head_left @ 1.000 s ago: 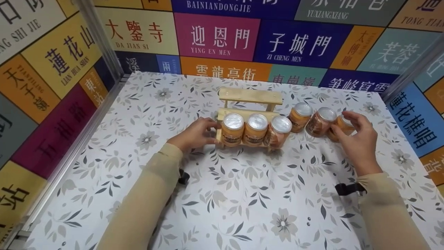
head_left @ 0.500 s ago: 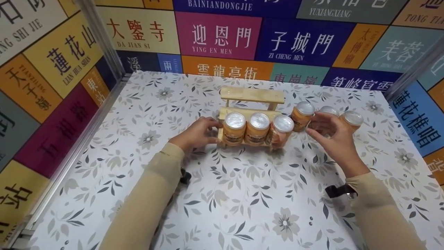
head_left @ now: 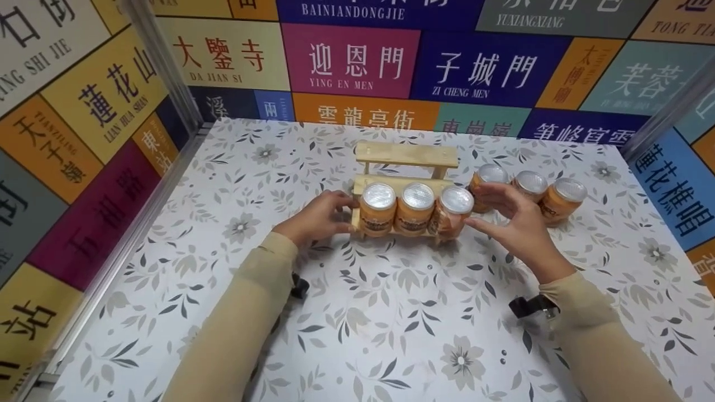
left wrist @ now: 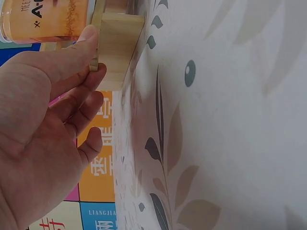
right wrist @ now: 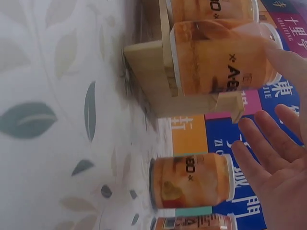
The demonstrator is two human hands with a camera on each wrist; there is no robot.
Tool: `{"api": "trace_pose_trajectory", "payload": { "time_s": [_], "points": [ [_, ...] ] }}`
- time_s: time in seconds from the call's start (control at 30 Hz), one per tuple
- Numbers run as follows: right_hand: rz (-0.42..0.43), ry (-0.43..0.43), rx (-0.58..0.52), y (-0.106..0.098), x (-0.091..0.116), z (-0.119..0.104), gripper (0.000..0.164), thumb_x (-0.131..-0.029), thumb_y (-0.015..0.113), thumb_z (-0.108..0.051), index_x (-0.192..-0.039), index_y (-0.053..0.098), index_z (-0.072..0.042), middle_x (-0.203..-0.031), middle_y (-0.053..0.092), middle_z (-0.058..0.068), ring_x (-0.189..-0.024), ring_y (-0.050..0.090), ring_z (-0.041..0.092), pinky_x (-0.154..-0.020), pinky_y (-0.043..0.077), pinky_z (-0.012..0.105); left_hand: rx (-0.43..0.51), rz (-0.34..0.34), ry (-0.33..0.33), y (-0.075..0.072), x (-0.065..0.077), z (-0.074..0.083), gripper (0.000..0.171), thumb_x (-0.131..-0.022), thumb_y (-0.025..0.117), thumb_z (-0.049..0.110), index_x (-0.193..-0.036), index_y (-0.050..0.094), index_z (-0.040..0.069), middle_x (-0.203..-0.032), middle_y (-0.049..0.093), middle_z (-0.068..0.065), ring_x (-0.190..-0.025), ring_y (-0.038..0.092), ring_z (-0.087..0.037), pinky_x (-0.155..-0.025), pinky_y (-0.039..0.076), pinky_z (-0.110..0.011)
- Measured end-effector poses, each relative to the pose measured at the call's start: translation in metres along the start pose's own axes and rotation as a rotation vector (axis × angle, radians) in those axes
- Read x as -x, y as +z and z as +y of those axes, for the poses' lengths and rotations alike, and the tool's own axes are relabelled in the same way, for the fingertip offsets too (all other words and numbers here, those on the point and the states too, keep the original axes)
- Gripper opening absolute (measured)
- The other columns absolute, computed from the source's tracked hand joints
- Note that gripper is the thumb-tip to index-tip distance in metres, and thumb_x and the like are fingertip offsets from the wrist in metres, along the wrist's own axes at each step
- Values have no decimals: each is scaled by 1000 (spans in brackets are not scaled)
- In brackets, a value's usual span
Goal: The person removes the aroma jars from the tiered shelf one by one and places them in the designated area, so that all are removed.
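A stepped wooden rack (head_left: 406, 154) bears three orange cans with silver lids in a row on its lowest step: the left can (head_left: 377, 215), the middle can (head_left: 414, 214) and the right can (head_left: 450, 216). My left hand (head_left: 317, 218) pinches the rack's left end, the thumb on top of the step board and fingers beneath it in the left wrist view. My right hand (head_left: 519, 226) is beside the right can, thumb right at its side near the lid. In the right wrist view its other fingers (right wrist: 259, 158) extend apart from the can.
Right of the rack, three more orange cans stand on the flower-patterned table: a near one (head_left: 491, 174) partly hidden by my right hand, a middle one (head_left: 530, 184) and an outer one (head_left: 563, 202). Panels with Chinese lettering (head_left: 357, 58) wall the table's back and sides.
My right hand has moved left, from the outermost loose can past the others to the right can on the rack. The left hand stays at the rack's end.
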State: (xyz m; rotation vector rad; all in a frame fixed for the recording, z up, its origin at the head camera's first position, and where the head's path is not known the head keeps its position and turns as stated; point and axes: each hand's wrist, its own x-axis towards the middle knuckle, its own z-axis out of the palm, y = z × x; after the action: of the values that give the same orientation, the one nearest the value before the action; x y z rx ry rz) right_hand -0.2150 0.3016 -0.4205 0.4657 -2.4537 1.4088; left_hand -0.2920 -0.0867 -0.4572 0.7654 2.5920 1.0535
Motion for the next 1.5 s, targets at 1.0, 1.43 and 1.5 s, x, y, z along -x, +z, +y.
{"api": "trace_pose_trajectory", "payload": {
  "time_s": [1.0,1.43,1.5],
  "points": [
    [11,-28,-61,22,-9,8,76,-66,96,-2,-134,63,-3,-126,68,14,-105,68,10,-95,55,18,-19,-3,16,-1,-1,0,52,-85,84,16,-134,68,9,-127,66,-7,-117,58,-28,-105,49,-42],
    [36,-26,-39,20,-6,7,71,-66,96,1,-130,64,0,-126,68,15,-110,65,10,-94,55,16,32,-5,-34,1,0,1,55,-84,84,16,-136,66,12,-129,64,-5,-121,57,-28,-108,48,-42],
    [42,-15,-42,18,-5,8,70,-66,95,1,-129,64,0,-127,67,15,-112,65,10,-94,54,16,34,-4,-31,1,0,0,56,-84,85,16,-136,66,11,-130,64,-5,-121,57,-28,-108,48,-41]
  ]
}}
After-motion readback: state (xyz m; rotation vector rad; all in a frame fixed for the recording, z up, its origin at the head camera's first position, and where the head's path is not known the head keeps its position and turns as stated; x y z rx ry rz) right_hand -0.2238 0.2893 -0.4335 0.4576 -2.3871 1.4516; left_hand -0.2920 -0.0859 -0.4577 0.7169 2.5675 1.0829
